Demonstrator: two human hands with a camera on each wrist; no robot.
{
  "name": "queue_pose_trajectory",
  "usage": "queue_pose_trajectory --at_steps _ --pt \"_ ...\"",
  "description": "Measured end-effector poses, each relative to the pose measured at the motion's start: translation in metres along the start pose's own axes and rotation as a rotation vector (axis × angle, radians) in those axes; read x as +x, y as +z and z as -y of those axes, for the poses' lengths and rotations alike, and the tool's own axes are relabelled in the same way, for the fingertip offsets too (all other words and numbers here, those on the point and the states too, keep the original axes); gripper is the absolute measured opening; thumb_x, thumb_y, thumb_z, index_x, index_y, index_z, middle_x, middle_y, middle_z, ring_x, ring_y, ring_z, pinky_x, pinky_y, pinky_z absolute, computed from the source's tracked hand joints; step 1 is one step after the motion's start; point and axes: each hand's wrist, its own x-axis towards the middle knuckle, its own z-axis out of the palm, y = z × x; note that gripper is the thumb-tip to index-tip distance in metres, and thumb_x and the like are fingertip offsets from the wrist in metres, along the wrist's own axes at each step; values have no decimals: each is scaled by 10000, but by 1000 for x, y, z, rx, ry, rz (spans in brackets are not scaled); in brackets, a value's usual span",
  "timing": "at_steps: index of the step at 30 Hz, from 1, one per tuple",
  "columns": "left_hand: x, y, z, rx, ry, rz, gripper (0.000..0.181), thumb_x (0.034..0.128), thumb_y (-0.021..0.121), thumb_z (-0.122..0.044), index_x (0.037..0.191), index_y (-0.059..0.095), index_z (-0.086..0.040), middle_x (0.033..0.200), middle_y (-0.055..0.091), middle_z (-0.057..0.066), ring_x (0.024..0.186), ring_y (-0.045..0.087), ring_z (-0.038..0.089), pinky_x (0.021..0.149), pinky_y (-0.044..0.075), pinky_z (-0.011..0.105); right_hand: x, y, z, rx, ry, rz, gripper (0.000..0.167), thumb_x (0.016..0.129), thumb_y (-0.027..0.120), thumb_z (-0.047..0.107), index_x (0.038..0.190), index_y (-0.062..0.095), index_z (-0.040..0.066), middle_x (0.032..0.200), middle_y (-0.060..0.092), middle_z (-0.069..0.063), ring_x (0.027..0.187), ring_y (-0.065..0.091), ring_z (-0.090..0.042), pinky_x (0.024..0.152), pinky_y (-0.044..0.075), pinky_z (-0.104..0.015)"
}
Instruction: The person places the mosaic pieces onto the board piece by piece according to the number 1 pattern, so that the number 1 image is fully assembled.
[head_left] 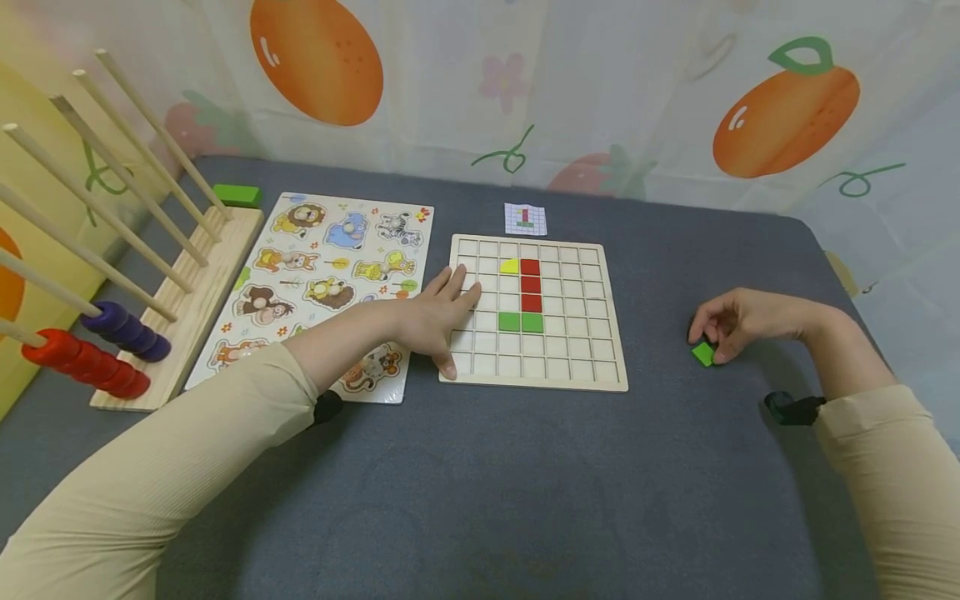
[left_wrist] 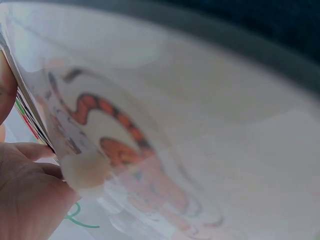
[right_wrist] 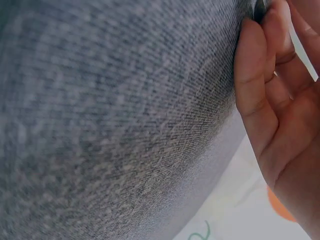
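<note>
My left hand point(head_left: 435, 321) rests with spread fingers on the left edge of a wooden grid board point(head_left: 577, 375). On the board, several red tiles point(head_left: 530, 285) form a column, a yellow piece point(head_left: 509, 266) sits left of its top, and green tiles point(head_left: 521, 322) lie below. Off to the right, my right hand point(head_left: 738, 321) pinches a green tile point(head_left: 702, 354) at the tabletop, between thumb and fingers. In the right wrist view the curled fingers point(right_wrist: 250, 70) show beside the grey cloth, but the tile is hidden.
Behind the board lies a small pattern card point(head_left: 525, 219). An animal peg puzzle point(head_left: 416, 229) lies under my left forearm. Farther left stands a wooden rod frame point(head_left: 217, 275) with red and purple beads, and a green block point(head_left: 237, 196) behind it. A printed curtain point(head_left: 600, 83) backs the table.
</note>
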Motion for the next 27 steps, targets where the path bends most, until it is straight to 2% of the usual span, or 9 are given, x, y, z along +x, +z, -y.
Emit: queue_pose_trajectory --at_steps 9,17,27 --pt "0 0 0 -7 1 -2 1227 766 830 -297 1591 -48 -69 1623 -275 197 1510 -271 383 1258 9 570 3 4 3 -72 3 -25 274 775 789 102 993 665 -8 789 515 20 704 497 -95 605 497 -270" --pt "-1 -1 0 -1 8 -3 1231 763 830 -308 1591 -48 -65 1620 -281 200 1507 -277 384 1260 0 564 4 5 4 -120 -19 -75 256 757 808 123 911 639 6 752 607 40 649 539 -68 596 498 -276" --pt "-1 0 0 -13 7 -3 1228 763 832 -300 1592 -45 -72 1622 -279 193 1507 -279 379 1260 8 566 11 6 16 -210 106 -198 224 782 800 115 920 640 39 816 621 9 691 554 -69 658 476 -256"
